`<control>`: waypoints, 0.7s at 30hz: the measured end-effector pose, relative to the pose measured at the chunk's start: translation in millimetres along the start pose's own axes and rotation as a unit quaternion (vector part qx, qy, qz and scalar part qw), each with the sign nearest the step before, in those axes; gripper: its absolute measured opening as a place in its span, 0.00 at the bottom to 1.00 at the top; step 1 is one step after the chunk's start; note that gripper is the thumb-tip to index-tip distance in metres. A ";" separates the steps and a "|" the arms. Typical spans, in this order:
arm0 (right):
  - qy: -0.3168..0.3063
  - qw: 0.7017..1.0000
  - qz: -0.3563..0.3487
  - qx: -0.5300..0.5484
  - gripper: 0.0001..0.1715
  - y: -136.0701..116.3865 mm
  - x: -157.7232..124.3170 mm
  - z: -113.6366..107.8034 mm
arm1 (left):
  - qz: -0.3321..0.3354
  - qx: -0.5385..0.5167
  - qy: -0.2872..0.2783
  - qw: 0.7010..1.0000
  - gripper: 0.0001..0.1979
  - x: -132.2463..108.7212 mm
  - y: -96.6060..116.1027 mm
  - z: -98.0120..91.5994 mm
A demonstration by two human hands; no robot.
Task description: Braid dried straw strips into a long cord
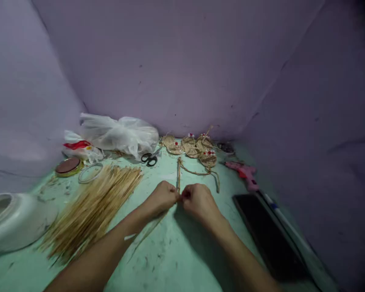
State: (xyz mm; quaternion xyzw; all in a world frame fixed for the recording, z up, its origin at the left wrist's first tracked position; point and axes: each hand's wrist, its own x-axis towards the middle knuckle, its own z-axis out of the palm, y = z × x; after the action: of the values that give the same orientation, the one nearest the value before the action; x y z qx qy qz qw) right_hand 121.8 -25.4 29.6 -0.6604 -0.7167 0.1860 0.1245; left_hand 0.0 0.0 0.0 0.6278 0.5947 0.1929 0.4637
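Note:
My left hand and my right hand meet at the middle of the table, fingers pinched closed. Between their fingertips they grip the near end of a thin twisted straw cord. Away from me the cord runs straight, then bends right in a loose curve and ends beyond my right hand. A pale loose straw strand trails from under my left hand toward me. My fingers hide the exact spot being pinched.
Left lie a bundle of dry straw, a ring, a round tin and a white pot. Behind are a plastic bag, scissors and several woven straw pieces. Right: a pink glue gun, a black slab.

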 end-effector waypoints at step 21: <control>-0.011 0.948 0.087 0.307 0.10 -1.5 2.9 -13.0 | -0.079 -0.272 -0.123 0.951 0.02 -8.4 4.3 -22.3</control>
State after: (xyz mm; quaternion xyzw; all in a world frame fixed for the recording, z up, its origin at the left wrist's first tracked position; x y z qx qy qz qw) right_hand 125.7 -21.3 41.8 -0.6477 -0.5661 0.4145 0.2970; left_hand -17.1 0.7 17.1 0.4475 0.5055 0.2313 0.7006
